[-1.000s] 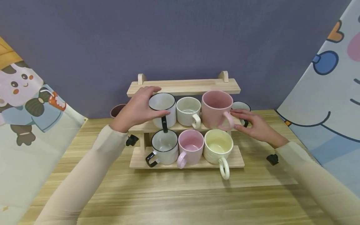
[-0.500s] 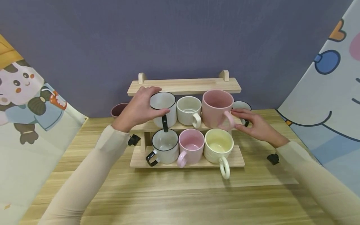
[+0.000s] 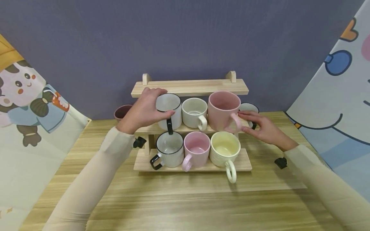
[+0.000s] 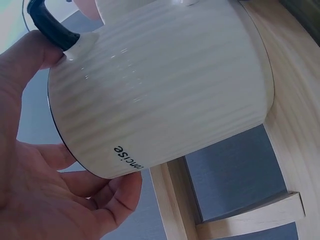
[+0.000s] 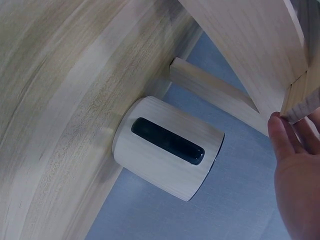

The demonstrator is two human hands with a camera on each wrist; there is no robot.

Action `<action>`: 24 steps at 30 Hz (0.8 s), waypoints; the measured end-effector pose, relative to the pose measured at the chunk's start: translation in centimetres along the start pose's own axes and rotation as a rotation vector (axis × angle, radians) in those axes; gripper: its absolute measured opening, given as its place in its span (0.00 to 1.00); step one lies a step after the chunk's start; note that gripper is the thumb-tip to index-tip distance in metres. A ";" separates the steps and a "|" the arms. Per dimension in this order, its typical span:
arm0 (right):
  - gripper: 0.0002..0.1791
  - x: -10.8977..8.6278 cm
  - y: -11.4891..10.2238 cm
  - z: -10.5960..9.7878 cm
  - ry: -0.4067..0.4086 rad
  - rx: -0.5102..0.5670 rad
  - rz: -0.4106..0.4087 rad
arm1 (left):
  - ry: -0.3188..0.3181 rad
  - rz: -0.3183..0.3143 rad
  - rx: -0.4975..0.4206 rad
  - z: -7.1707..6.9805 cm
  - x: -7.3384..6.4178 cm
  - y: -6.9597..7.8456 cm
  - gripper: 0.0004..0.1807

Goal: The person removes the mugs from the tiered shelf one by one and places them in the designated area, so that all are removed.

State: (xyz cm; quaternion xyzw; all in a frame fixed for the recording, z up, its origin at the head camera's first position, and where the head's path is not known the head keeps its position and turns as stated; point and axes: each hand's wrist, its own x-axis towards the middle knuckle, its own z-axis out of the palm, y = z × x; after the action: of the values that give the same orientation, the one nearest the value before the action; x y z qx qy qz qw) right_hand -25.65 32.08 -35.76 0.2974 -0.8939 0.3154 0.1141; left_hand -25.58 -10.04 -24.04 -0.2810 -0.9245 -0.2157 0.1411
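My left hand grips a white mug with a black rim and black handle, at the left of the wooden rack's middle shelf. In the left wrist view the thumb lies by the handle and the fingers curl behind the rim; dark lettering shows on the mug. At the shelf's right end, my right hand pinches the board's edge, close beside a large pink mug. Between the two upper mugs stands a small white mug. The right wrist view has my fingers at the board's corner.
On the bottom shelf stand a black-rimmed white mug, a pink mug and a pale yellow mug. Behind the rack are a dark pink mug at left and another white mug at right. The top shelf is bare wood.
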 end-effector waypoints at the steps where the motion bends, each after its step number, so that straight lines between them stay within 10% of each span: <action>1: 0.29 0.0 0.0 0.0 0.000 0.002 0.003 | 0.002 0.000 0.002 0.0 0.0 0.0 0.39; 24: 0.29 0.2 0.3 0.1 -0.001 0.018 -0.012 | 0.161 -0.029 -0.071 -0.8 -1.3 -0.7 0.36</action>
State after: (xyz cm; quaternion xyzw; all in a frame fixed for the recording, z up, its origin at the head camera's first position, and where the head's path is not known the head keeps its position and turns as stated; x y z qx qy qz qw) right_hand -25.96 32.16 -35.88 0.3039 -0.8893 0.3226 0.1130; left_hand -24.88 -11.57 -24.03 -0.2542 -0.9058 -0.2723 0.2019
